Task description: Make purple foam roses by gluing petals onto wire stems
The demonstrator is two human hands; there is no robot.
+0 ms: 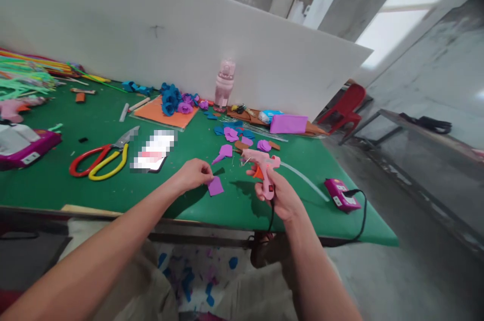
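Forearms (124,240) before glue gun (264,159), scissors (120,145), bottle (224,85)

We face a long white panel (170,28) behind a green-topped table (49,185). To our right we see a red plastic chair (348,101) and a mottled grey wall (446,74).

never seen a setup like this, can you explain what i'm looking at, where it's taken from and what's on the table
There's no machine here: these are a person's bare hands, in one picture from a camera worn on their head, looking forward and down. The right hand holds a pink glue gun, a pale stick poking out of its back. The left hand pinches a small purple piece. On the green table lie scissors, a phone, blue and purple flowers and loose cut pieces; a pink bottle stands at the back.
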